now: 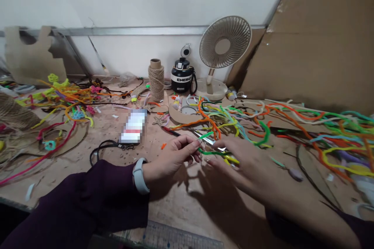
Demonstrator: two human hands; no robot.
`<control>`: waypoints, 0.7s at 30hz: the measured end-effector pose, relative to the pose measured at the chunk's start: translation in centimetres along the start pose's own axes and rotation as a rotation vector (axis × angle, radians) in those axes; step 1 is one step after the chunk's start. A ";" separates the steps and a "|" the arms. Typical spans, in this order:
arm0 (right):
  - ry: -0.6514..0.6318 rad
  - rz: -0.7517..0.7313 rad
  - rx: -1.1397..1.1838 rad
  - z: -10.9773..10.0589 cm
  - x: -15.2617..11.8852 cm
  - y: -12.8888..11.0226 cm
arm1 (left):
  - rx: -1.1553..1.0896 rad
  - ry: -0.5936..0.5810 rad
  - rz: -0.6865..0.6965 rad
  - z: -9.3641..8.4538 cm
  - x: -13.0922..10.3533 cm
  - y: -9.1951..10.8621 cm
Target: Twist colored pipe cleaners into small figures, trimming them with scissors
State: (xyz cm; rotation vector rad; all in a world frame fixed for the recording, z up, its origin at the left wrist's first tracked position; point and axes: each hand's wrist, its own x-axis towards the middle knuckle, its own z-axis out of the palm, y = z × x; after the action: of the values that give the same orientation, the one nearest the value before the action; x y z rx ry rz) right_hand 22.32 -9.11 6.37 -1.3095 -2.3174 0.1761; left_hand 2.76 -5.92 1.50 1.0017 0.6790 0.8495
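Note:
My left hand (182, 151) pinches a green pipe cleaner (207, 136) between thumb and fingertips. A short, lighter green end sticks up to the right from the pinch, and a darker green length runs right toward my other hand. My right hand (238, 161), slightly blurred, is beside it with thumb and forefinger apart. The darker green length passes through the gap between them, and I see no firm grip on it. Behind the hands are scissors (201, 134) with shiny blades, partly hidden. Orange pipe cleaners (208, 118) and yellow ones lie close by.
Loose colourful pipe cleaners (292, 113) cover the right side; finished-looking bits (78, 113) lie at left. A phone (133, 126), twine spool (156, 81), black bottle (181, 78) and fan (224, 42) stand or lie behind. A metal ruler (178, 237) is at the front edge.

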 end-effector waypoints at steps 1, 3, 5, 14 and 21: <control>-0.026 -0.026 -0.011 0.6 -0.2 -0.2 | 0.010 0.006 0.001 0.0 0.0 0.0; -0.008 -0.086 -0.039 1.4 -0.4 -0.4 | 0.072 -0.012 0.016 0.1 0.1 0.2; 0.015 -0.151 -0.092 1.6 -0.5 -0.4 | 0.162 -0.039 0.053 0.0 0.1 0.4; -0.050 -0.393 -0.310 0.0 0.0 1.8 | 0.448 -0.153 0.116 -0.7 -0.2 0.2; 0.079 -0.519 -0.369 -1.4 0.7 2.0 | 0.237 -0.226 -0.137 -0.3 -0.3 0.6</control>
State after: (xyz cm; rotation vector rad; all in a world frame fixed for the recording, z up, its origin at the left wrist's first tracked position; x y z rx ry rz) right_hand 24.21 -7.63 7.22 -0.7962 -2.6073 -0.4811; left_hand 2.19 -5.86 1.92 1.2280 0.6555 0.5342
